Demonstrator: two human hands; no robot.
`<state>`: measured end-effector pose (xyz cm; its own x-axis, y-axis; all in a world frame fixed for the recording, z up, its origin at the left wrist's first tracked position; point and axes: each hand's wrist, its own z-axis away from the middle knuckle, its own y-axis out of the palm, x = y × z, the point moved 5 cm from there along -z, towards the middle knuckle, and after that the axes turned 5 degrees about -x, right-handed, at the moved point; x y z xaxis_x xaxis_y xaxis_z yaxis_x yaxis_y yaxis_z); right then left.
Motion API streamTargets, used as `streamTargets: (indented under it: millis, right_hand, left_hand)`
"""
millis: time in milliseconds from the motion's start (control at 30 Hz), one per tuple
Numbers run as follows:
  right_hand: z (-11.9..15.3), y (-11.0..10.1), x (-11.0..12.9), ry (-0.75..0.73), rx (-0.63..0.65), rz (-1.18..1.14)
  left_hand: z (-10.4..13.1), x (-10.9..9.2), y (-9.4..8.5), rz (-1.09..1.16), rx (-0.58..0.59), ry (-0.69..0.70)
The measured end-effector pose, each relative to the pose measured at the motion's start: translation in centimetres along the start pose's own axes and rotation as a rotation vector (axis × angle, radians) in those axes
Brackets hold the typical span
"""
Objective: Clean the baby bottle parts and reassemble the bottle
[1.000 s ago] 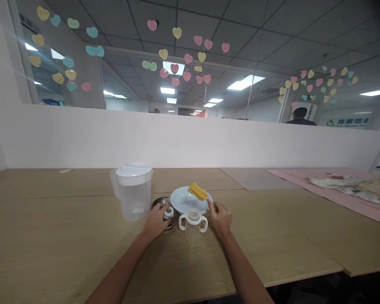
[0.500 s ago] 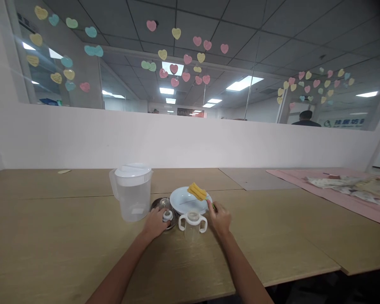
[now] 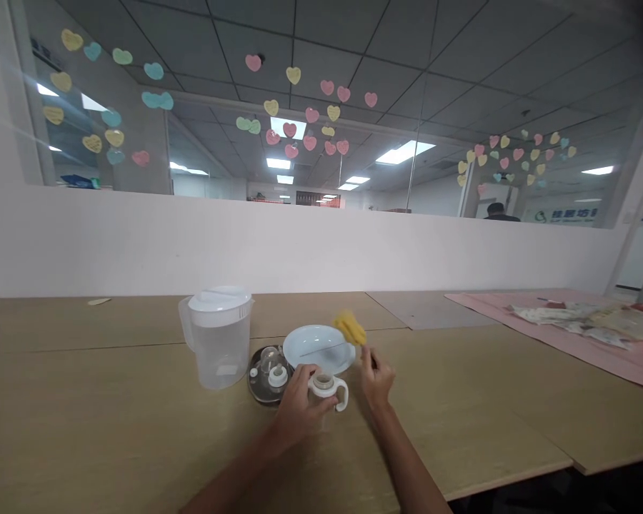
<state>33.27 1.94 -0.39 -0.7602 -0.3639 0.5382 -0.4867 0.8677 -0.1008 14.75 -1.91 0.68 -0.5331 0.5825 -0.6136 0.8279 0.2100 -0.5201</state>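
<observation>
Handled bottle: the small clear bottle (image 3: 326, 391) with white side handles stands upright on the wooden table (image 3: 112, 421), just in front of the white plate (image 3: 306, 344).
Left hand: the left hand (image 3: 298, 405) has left the metal dish and now wraps the bottle's left side, fingers curled around it.
Right hand: the right hand (image 3: 376, 373), just right of the bottle, pinches a thin brush handle; the yellow sponge brush (image 3: 350, 328) has come up off the plate and hangs blurred over its right rim.
Meaning: bottle steadied and brush raised, so the scrubbing looks about to begin.
Metal dish: the metal dish (image 3: 257, 379), just left of the bottle, holds small bottle parts.
Pitcher: the lidded clear pitcher (image 3: 217, 338) stands left of the dish.
Far right of the bottle: a pink cloth (image 3: 611, 346) with papers.
</observation>
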Motion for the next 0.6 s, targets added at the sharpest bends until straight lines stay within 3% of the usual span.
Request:
streamTargets:
  millis: [100,167,233,300,433,600]
  right_hand:
    - [-0.8,-1.3,0.2,0.011,-0.034,-0.068]
    - [-1.6,-2.0,1.0,-0.148,0.054,-0.045]
    - [-2.3,-2.4,2.1,-0.423,0.237,0.022]
    - [-3.2,-3.1,3.0,-0.631,0.391,0.118]
    - [-5.9,-4.6,5.3,-0.764,0.498,0.302]
    - [-7.5,-3.6,10.5,-0.809,0.607,0.424]
  left_hand:
    - [0.1,0.9,-0.6,0.115,0.013,-0.143]
    - [-0.1,1.3,-1.4,0.174,0.038,-0.196]
    - [-0.5,1.4,-2.6,0.176,0.043,-0.202]
    - [-1.3,0.9,-4.1,0.109,0.028,-0.159]
    - [-3.6,-1.2,-6.3,-0.078,0.036,0.011]
    - [-7.0,-3.8,-5.7,-0.220,0.125,0.241]
